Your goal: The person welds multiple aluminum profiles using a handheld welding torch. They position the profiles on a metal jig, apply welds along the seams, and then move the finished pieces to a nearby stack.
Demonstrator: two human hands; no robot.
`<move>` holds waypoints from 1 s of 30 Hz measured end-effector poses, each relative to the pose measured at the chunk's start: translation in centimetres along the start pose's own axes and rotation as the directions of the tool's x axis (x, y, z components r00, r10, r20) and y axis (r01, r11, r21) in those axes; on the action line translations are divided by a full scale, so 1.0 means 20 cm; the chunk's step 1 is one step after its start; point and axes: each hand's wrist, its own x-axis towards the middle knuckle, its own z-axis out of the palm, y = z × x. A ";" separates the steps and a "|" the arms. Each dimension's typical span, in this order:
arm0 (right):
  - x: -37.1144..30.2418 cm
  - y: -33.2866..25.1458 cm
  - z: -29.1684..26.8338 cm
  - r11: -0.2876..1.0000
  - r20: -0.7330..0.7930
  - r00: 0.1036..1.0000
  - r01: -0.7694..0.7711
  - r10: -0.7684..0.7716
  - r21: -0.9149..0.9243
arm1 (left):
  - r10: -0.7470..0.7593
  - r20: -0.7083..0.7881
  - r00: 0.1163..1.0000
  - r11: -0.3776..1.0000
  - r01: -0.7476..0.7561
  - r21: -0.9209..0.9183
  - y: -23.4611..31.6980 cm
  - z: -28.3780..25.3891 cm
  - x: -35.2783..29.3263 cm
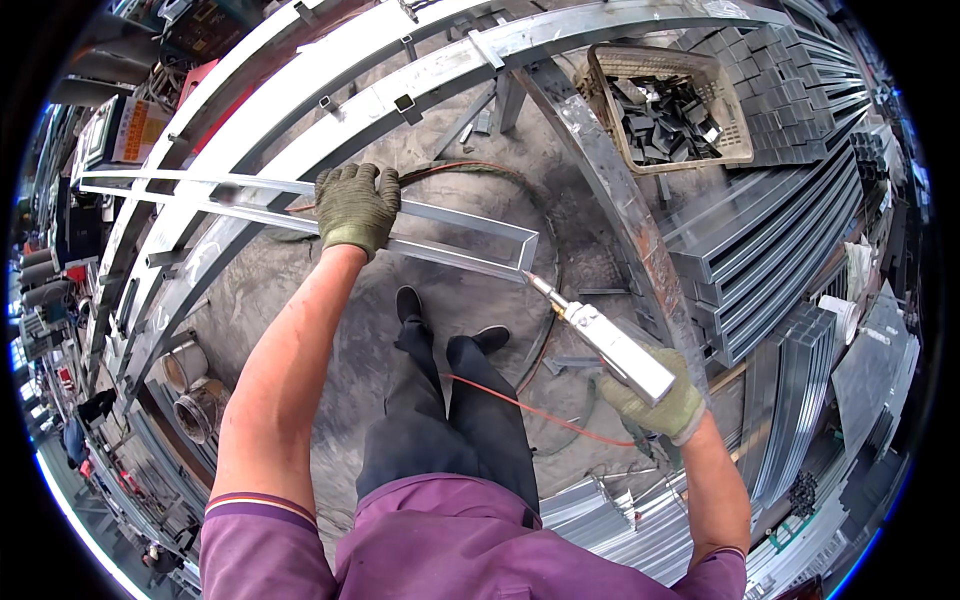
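Note:
My left hand (357, 206), in a green work glove, grips a long rectangular frame of thin metal tube (470, 244) near its middle and holds it level above the floor. My right hand (662, 405), also gloved, holds a silver welding torch (605, 335). The torch's pointed nozzle sits right at the frame's near right corner (528, 270). An orange cable (530, 410) runs from the torch across my dark trousers.
Long curved steel rails (330, 95) span the top and left. A plastic crate (668, 105) of small dark metal pieces sits on stacked square tubes (770, 230) at right. Buckets (190, 385) stand on the concrete at left. More metal sections (600, 505) lie near my right side.

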 end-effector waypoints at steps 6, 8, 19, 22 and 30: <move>0.02 -0.02 0.01 0.996 0.034 0.996 -0.084 0.082 0.039 | -0.024 0.011 1.000 1.000 0.024 -0.016 0.02 -0.01 0.01; 0.03 -0.01 0.01 0.996 0.054 0.995 -0.090 0.088 0.029 | -0.025 0.011 1.000 1.000 0.025 -0.015 0.01 -0.02 0.01; 0.03 -0.03 0.05 0.998 0.000 0.999 -0.050 0.050 -0.025 | -0.028 0.019 0.999 0.999 0.028 -0.027 0.02 -0.03 0.00; 0.03 -0.04 0.05 0.998 -0.011 1.000 -0.010 0.009 -0.058 | -0.031 0.031 0.999 0.999 0.032 -0.027 0.02 -0.03 0.00; 0.03 -0.03 0.09 0.989 -0.037 0.997 0.057 -0.063 -0.134 | -0.005 -0.028 1.000 1.000 0.004 -0.016 0.00 0.00 0.00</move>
